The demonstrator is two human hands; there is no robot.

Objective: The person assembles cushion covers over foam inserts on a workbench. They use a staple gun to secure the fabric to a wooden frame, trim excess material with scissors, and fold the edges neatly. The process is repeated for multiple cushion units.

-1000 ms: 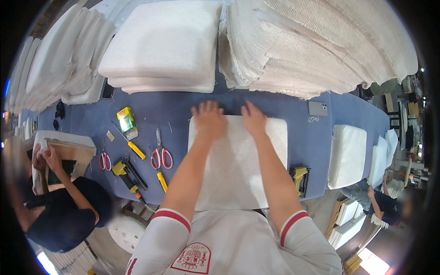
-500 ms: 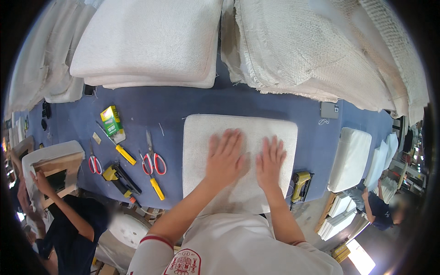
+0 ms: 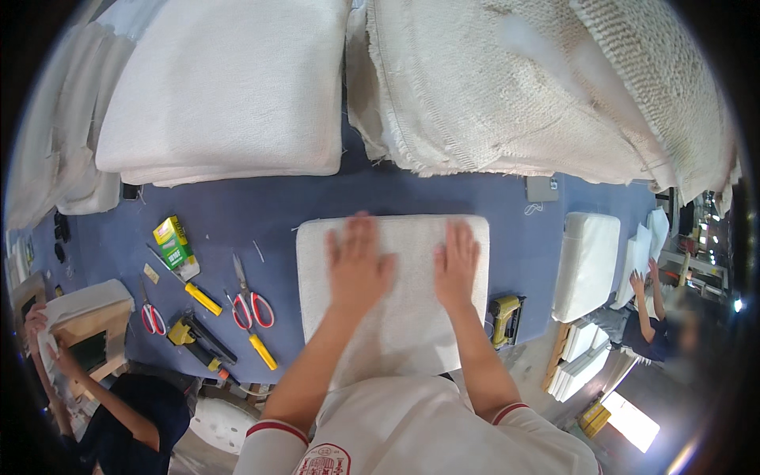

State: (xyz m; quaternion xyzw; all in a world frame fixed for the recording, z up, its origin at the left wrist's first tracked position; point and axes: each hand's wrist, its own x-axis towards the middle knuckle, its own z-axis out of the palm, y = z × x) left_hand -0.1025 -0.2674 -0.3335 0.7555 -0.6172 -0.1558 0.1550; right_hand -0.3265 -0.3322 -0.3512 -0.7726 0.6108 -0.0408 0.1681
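A cream fabric-covered seat cushion [image 3: 412, 317] lies flat on the blue-covered table in front of me. My left hand [image 3: 358, 269], slightly blurred, is over its left half, fingers stretched toward the far edge. Over the cushion's right half is my right hand [image 3: 457, 269], its fingers also stretched out. Neither hand holds anything; both appear to rest flat on the fabric. To the left lie red-and-white-handled scissors [image 3: 252, 301] and a yellow-handled screwdriver-like tool [image 3: 263, 351]. Right of the cushion is a yellow-and-black staple gun [image 3: 507, 321].
Stacked cream fabric pieces [image 3: 229, 87] and rough-woven fabric [image 3: 507, 95] cover the far side. Leftward are another staple gun [image 3: 198, 344], smaller scissors [image 3: 153, 317] and a green-yellow box [image 3: 176, 245]. A white cushion [image 3: 586, 265] stands right. Co-workers [image 3: 131, 419] [image 3: 653, 328] are at both sides.
Both hands have slid toward the cushion's far edge. My view has shifted, so table things sit lower and further left. The left co-worker's second hand now shows at the frame's top.
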